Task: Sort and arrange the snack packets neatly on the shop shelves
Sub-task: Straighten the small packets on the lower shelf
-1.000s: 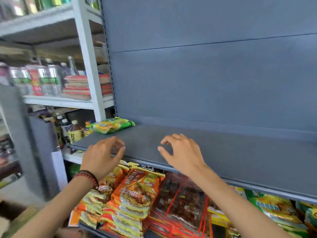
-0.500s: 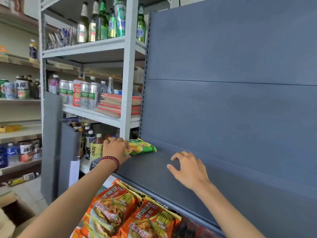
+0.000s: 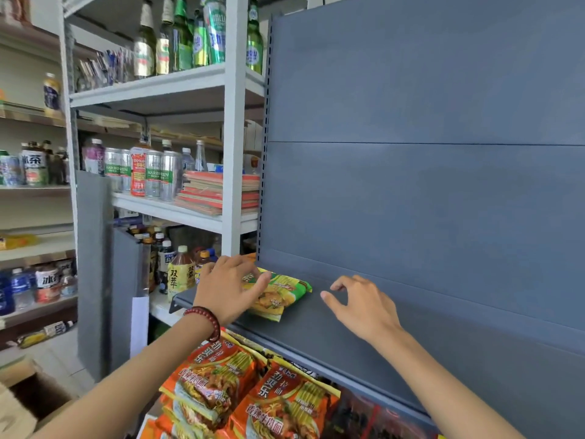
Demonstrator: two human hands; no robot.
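A green and yellow snack packet (image 3: 283,294) lies flat at the left end of the grey shelf (image 3: 411,353). My left hand (image 3: 228,286), with a red bead bracelet at the wrist, covers the packet's left part, fingers and thumb closed onto it. My right hand (image 3: 364,305) hovers low over the bare shelf just right of the packet, fingers apart and holding nothing. On the shelf below, orange noodle packets (image 3: 215,381) are stacked in rows, with dark red packets (image 3: 380,419) to their right.
A white rack (image 3: 234,153) to the left carries beer bottles, cans, drink bottles and a stack of red booklets (image 3: 221,194). Loose grey panels (image 3: 93,264) lean upright beside it. A cardboard box (image 3: 19,400) sits on the floor at bottom left.
My view swung left and up. My left hand reached the green packet, closed on it and shifted it a little forward. My right hand stayed spread over the shelf.
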